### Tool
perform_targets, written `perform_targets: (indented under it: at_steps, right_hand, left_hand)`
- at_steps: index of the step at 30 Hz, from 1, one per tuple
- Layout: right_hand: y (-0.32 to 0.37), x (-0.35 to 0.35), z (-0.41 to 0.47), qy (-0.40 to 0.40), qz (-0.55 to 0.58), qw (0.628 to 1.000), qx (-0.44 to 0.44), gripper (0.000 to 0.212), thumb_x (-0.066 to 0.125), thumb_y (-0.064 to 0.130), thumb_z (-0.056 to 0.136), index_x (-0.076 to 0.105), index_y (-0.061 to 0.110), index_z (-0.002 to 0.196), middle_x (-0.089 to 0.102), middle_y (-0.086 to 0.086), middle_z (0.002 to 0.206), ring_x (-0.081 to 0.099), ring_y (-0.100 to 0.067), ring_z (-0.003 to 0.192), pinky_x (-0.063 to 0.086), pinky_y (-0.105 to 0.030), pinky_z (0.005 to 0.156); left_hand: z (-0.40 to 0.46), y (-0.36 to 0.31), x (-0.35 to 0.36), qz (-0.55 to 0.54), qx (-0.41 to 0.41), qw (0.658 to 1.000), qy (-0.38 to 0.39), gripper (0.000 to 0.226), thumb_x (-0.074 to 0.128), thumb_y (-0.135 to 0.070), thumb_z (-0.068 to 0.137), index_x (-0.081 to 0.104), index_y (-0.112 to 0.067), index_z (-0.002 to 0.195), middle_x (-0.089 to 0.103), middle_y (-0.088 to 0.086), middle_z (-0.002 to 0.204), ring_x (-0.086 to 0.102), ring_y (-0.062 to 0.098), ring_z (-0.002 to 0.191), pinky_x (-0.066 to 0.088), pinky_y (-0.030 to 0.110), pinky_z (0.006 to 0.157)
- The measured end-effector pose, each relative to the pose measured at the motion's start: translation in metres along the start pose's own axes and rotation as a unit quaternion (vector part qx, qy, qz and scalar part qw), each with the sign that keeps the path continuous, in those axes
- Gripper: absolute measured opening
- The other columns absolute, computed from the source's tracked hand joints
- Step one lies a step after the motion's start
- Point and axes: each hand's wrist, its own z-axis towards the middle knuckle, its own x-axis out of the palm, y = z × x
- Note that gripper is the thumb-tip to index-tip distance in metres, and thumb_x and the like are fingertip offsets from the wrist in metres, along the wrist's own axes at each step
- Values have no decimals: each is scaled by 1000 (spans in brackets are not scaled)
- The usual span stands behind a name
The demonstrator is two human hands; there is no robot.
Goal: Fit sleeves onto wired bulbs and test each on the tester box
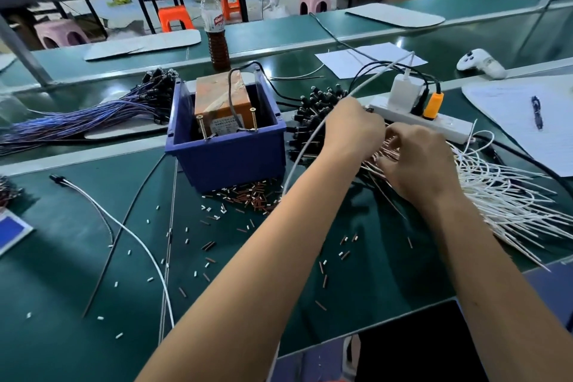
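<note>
both hands reach into the pile of wired bulbs (465,195), apparently to separate one unit. left hand (353,127) curls over the black bulb ends; right hand (421,161) pinches among the white leads. exact grip cannot be told. the tester box (224,108) sits just left of the hands, sleeves (248,195) scattered near the left forearm.

we reach both bare forearms forward and to the right, wrists close together; our left hand (353,125) lies knuckles-up with fingers curled downward, our right hand (418,161) beside it, fingers bent and pinching.
</note>
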Motion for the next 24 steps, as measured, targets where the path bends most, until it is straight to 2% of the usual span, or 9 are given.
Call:
perform_targets:
  at_steps: [2, 4, 6, 8, 11, 14, 19, 21, 24]
  right_hand:
    - [3, -1, 0, -7, 7, 1000, -2, 26, 78, 9, 82, 77, 8, 108, 75, -18, 99, 68, -38, 95, 55, -45, 85]
    - [7, -3, 0, -25, 41, 999, 12, 25, 73, 5, 82, 79, 10, 106, 76, -16, 98, 68, -36, 92, 56, -44, 84]
    - [16, -7, 0, -67, 82, 994, 30, 23, 70, 8, 83, 80, 13, 103, 77, -12, 96, 70, -32, 89, 55, -38, 80]
    - [32, -12, -3, -127, 105, 986, 33, 15, 70, 15, 87, 79, 16, 98, 78, -8, 91, 71, -30, 84, 53, -34, 74]
    - [73, -11, -10, -170, 146, 974, -21, 9, 68, 19, 90, 76, 17, 94, 77, -4, 86, 70, -28, 78, 54, -37, 70]
    - [118, 4, -23, -105, 179, 975, -83, 8, 67, 19, 93, 75, 18, 94, 76, -4, 85, 69, -28, 78, 54, -41, 71]
    - [182, 35, -42, 21, 211, 965, -157, 9, 66, 23, 94, 74, 19, 97, 76, -6, 87, 69, -33, 81, 56, -46, 73]
    - [205, 47, -50, 96, 195, 960, -179, 8, 67, 27, 93, 73, 21, 95, 75, -3, 86, 69, -31, 81, 58, -44, 73]
    - [235, 63, -61, 183, 166, 944, -218, 14, 69, 33, 93, 72, 20, 91, 74, -3, 86, 69, -32, 81, 59, -41, 75]
  left_hand:
    - [-5, 3, -2, 18, 4, 1000, 20, 29, 48, 7, 84, 42, -11, 62, 44, 5, 59, 44, 27, 56, 34, 23, 38]
    - [-9, 6, -9, -4, -5, 998, 60, 22, 48, 8, 84, 65, -2, 75, 70, 19, 79, 68, 38, 78, 60, 36, 66]
    - [-13, 11, -19, -39, -12, 995, 94, 28, 49, 9, 87, 77, 2, 90, 75, 25, 90, 76, 39, 88, 63, 49, 86]
    - [-21, 14, -34, -78, -12, 992, 100, 27, 52, 8, 91, 77, 0, 92, 75, 20, 81, 76, 32, 73, 65, 46, 79]
    - [-37, 25, -65, -109, -1, 992, 69, 26, 52, 6, 93, 76, -5, 91, 71, 9, 68, 67, 17, 51, 57, 27, 53]
    - [-52, 47, -106, -39, 9, 999, 0, 30, 52, 5, 84, 77, -12, 81, 70, 3, 62, 64, 14, 51, 50, 26, 49]
    - [-74, 91, -179, 126, -21, 982, -139, 22, 55, -16, 68, 75, -25, 68, 74, -1, 70, 72, 24, 78, 60, 35, 74]
    - [-77, 112, -210, 186, -72, 954, -223, 25, 53, -23, 67, 76, -21, 78, 75, 4, 77, 71, 30, 84, 58, 34, 77]
    - [-72, 149, -257, 302, -176, 873, -339, 26, 57, -22, 84, 73, -13, 104, 73, 17, 106, 66, 41, 105, 51, 39, 85]
